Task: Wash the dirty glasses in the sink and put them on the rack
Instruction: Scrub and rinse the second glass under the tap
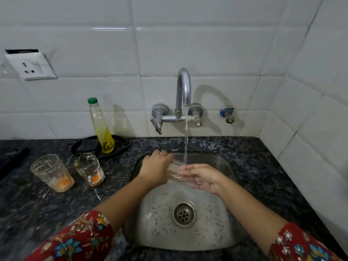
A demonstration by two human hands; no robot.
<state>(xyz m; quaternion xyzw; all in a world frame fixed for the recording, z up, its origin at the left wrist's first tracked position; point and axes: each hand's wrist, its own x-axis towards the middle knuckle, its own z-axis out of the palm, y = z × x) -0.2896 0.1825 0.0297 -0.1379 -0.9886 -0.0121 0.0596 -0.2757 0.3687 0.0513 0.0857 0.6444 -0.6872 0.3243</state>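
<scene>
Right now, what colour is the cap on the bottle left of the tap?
The cap is green, clearest in the head view.

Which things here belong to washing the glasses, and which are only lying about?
For the job: clear glass held by left hand under the water, right hand touching it; left dirty glass with orange dregs; right dirty glass with orange dregs; steel sink; curved chrome tap; green-capped clear bottle of yellow liquid, perhaps soap.
Lying about: black tray under the bottle; white wall socket; blue-handled valve.
</scene>
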